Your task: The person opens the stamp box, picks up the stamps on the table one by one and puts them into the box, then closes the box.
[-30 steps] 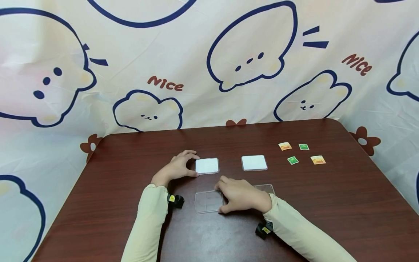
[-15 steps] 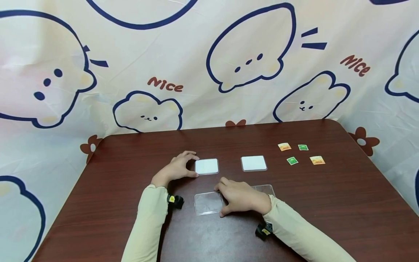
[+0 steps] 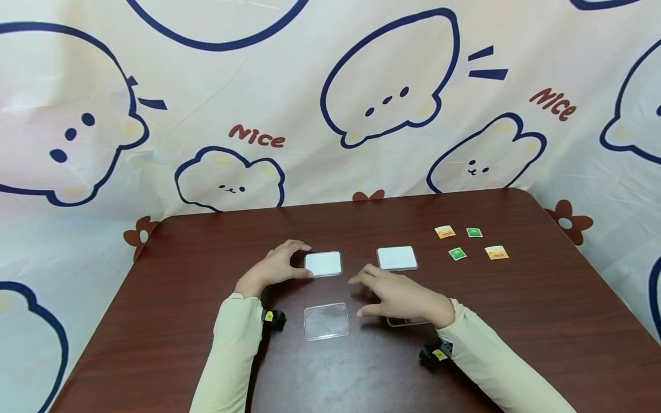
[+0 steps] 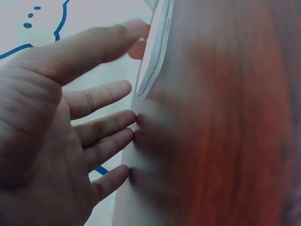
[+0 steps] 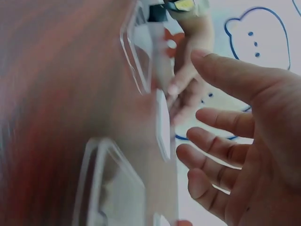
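Observation:
My left hand rests at the left end of a flat, clear-edged case with a white face. Its thumb touches the near corner and the fingers, nearly straight, lie by the far corner; the left wrist view has the case's edge beside the thumb. In the middle of the table my right hand is held with fingers spread, nothing between them. Left of it lies a clear plastic cover. Another clear cover sits under that hand, mostly hidden in the head view.
A second white-faced case lies behind the right hand. Farther right are several small paper pieces, among them an orange one and a green one. A printed cloth hangs behind the brown table.
My right hand has let go of the left clear cover, moving right and slightly away from it. The cover stays on the table. My left hand keeps its place at the white-faced case.

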{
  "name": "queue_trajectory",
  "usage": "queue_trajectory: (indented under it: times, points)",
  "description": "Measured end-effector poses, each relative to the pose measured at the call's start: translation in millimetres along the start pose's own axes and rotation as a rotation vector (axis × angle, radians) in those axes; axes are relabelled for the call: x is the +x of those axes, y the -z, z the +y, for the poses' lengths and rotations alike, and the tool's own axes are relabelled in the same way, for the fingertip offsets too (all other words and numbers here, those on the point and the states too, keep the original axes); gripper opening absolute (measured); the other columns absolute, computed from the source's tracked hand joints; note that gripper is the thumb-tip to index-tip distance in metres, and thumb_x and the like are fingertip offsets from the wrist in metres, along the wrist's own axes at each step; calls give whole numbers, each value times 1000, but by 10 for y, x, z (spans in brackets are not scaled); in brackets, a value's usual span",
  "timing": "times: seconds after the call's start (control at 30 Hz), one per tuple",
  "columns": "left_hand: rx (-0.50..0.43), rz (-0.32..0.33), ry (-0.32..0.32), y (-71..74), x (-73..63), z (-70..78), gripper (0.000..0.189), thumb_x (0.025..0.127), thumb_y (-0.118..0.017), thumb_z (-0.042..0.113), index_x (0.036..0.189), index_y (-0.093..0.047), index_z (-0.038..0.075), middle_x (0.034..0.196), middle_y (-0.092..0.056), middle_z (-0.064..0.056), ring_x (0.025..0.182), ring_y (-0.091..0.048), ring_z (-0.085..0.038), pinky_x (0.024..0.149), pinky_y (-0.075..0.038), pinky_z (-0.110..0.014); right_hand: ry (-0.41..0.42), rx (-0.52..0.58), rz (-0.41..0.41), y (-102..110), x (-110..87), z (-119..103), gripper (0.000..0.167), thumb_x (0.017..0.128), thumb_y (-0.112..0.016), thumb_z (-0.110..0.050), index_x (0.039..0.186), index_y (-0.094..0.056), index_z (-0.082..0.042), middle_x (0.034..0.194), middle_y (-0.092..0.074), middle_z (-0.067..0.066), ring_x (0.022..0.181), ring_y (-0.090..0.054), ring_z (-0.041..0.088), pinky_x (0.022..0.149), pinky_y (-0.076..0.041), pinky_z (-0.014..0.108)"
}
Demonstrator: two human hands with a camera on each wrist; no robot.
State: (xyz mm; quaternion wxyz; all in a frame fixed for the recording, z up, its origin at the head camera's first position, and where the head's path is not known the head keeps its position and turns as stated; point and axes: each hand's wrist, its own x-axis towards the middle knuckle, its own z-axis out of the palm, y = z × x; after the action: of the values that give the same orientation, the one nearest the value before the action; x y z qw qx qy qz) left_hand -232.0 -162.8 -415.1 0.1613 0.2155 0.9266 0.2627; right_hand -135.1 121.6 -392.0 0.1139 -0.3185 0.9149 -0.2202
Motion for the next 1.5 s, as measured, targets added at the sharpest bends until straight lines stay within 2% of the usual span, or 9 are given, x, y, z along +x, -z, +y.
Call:
queue_trajectory:
  times: [0.17,0.27,0.37,0.53,0.63,0.8,1.0,1.27,1.5]
  points:
    - [-75,61,-6,53,-37,52,60,86,-72,32,137,-50,9,142,-47,-14,131,-45,-33,106,-40,-50,-16,54,37,149,-112,145,51,89,-69,-35,132,-56,-11,123,-54,5,99,-59,19,84,-51,34]
    - [-111,104,-10,80,-46,117,57,88,-70,32,137,-51,10,140,-50,-12,127,-49,-32,102,-44,-50,-28,82,57,247,-182,253,48,90,-67,-34,131,-57,-10,125,-55,6,105,-60,21,89,-51,38]
    - [-93,141,-4,75,-12,228,56,88,-69,36,136,-52,13,138,-52,-9,126,-51,-29,101,-45,-51,-57,108,95,339,-263,393,44,90,-68,-31,128,-60,-9,123,-56,6,104,-60,22,86,-52,39]
    - [-53,166,-12,22,87,472,62,85,-71,43,137,-53,17,139,-53,-5,127,-51,-26,102,-44,-51,-115,118,173,435,-432,674,39,90,-69,-27,124,-62,-8,117,-58,8,95,-58,20,77,-51,30]
    - [-43,161,-40,-12,147,616,67,82,-73,47,138,-52,19,142,-50,-4,129,-50,-25,103,-43,-50,-155,119,216,483,-546,838,41,90,-69,-26,125,-60,-7,118,-58,11,94,-58,19,77,-50,29]
    - [-14,139,-84,-98,272,804,75,76,-77,51,140,-50,21,146,-47,-2,128,-51,-24,104,-43,-48,-224,120,253,560,-712,1063,51,89,-70,-26,133,-55,-6,122,-54,15,100,-57,26,80,-53,39]
    - [-16,81,-97,-215,411,943,79,75,-79,49,142,-48,21,148,-45,-1,134,-45,-21,108,-40,-47,-262,144,227,612,-827,1268,57,89,-70,-25,136,-49,-2,125,-49,21,105,-59,32,85,-55,45]
    - [12,17,-115,-341,549,1058,79,76,-77,51,143,-47,22,149,-44,-2,136,-43,-22,109,-39,-48,-347,42,182,681,-897,1425,58,86,-72,-24,135,-51,-2,125,-47,22,105,-57,34,87,-52,50]
    - [44,-11,-105,-443,619,1103,74,77,-76,50,141,-49,24,149,-44,-2,135,-44,-23,108,-38,-49,-374,-5,118,709,-862,1538,55,86,-72,-29,130,-56,-1,124,-49,24,103,-56,32,90,-50,53]
